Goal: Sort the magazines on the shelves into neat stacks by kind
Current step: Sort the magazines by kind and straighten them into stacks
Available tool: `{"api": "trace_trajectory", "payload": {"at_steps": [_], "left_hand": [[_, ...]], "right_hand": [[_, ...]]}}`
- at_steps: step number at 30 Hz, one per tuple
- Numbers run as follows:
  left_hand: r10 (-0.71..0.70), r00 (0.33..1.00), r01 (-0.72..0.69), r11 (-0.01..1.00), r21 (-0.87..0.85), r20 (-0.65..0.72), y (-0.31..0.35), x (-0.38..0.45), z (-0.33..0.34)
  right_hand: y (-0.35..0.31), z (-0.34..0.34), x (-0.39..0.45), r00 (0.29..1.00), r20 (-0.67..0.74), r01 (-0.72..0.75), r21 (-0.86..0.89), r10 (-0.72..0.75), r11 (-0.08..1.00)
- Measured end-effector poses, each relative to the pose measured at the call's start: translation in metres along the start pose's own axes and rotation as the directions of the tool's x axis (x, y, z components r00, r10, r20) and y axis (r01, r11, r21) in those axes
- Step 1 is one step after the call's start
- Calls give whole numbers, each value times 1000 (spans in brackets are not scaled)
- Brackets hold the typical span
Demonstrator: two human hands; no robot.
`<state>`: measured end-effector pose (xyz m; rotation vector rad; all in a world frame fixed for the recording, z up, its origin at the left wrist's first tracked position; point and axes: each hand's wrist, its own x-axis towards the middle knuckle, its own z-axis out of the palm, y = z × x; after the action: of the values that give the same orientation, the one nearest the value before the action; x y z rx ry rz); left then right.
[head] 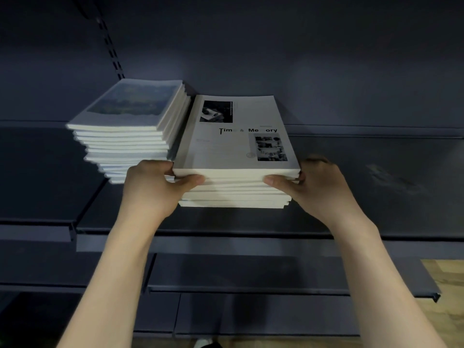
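Your left hand [153, 184] and right hand [319, 187] hold the near corners of the white stack [236, 172] of magazines, thumbs on the front edge, fingers curled round the sides. It sits on the dark shelf [376, 172]. Just beside it on the left stands a taller stack [125, 126] with a blue picture on top.

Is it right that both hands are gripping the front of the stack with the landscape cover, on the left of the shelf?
Not quite. The head view shows the left hand and right hand gripping the front of the Time & Memory stack, which sits to the right of the landscape-cover stack on the shelf.
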<state>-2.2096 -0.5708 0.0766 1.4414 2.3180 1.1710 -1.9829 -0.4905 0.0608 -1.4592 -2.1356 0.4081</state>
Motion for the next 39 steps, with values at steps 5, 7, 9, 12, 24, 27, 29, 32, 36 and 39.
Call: {"api": "trace_trajectory", "payload": {"at_steps": [5,7,9,12,24,27,29,32,36,39], "left_hand": [[54,998,-53,999,-8,27,0,-1,0],[86,996,-86,996,20,-3,-3,-2,1],[131,990,-129,990,61,-45,-8,-1,3],[222,970,-207,968,140,-103,-13,-5,5],[129,990,-138,933,331,52,-10,-5,1],[168,985,-173,936,307,40,-16,-5,6],[184,981,-192,922,336,54,-16,-5,6],[201,976,-216,910,354,80,-15,-2,2],[230,972,-236,930,281,52,-24,-1,4],[200,978,-208,949,238,54,-23,-1,1]], "right_hand": [[2,-7,4,999,-18,43,-17,-43,999],[3,-9,5,999,-9,49,-5,-49,999],[3,-11,6,999,13,50,-39,-49,998],[2,-13,7,999,46,17,-67,-14,998],[8,-11,10,983,166,-76,-5,75,997],[9,-5,9,988,154,-35,58,26,998],[8,-4,8,987,158,-17,108,0,994],[9,-6,8,987,161,-31,133,10,991],[7,-8,7,989,142,-48,101,33,994],[6,-8,4,987,132,-98,69,88,993]]}}
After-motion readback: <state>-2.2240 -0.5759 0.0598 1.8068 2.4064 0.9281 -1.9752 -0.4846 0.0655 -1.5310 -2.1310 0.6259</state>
